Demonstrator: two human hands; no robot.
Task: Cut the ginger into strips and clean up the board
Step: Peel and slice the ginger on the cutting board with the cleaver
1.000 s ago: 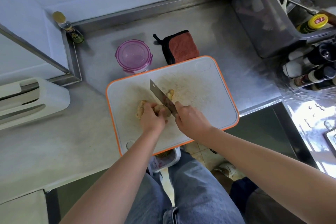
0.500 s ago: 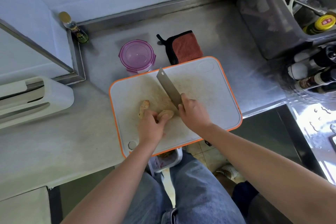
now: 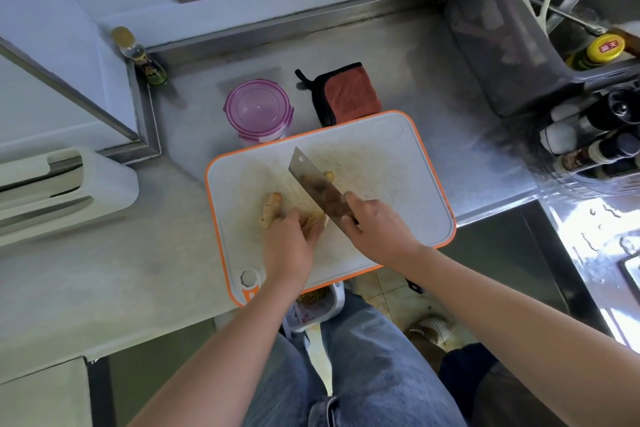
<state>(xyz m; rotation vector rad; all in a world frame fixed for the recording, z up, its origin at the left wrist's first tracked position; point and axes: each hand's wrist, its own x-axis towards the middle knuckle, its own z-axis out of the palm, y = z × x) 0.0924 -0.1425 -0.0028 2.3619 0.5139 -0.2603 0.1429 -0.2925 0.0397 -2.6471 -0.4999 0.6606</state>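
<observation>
On the orange-rimmed board (image 3: 398,184), my left grip (image 3: 289,246) curled over the ginger (image 3: 271,206), my right grip (image 3: 375,227) closed round the cleaver (image 3: 313,180), blade between ginger and cut-off piece (image 3: 329,176).

The white plastic cutting board (image 3: 398,191) with its orange rim is looking matt and scuffed, dulled by yellowish stains, while the broad steel cleaver (image 3: 311,180) is shining smooth under brown smears and the knobbly beige ginger root (image 3: 271,206) is showing dry, rough skin. The brushed grey metal tabletop (image 3: 433,80) is giving off a soft sheen, the round translucent purple plastic container (image 3: 258,107) is gleaming glossily, and the folded orange-red terry cloth (image 3: 351,94) with black edging is looking fluffy and matt.
</observation>
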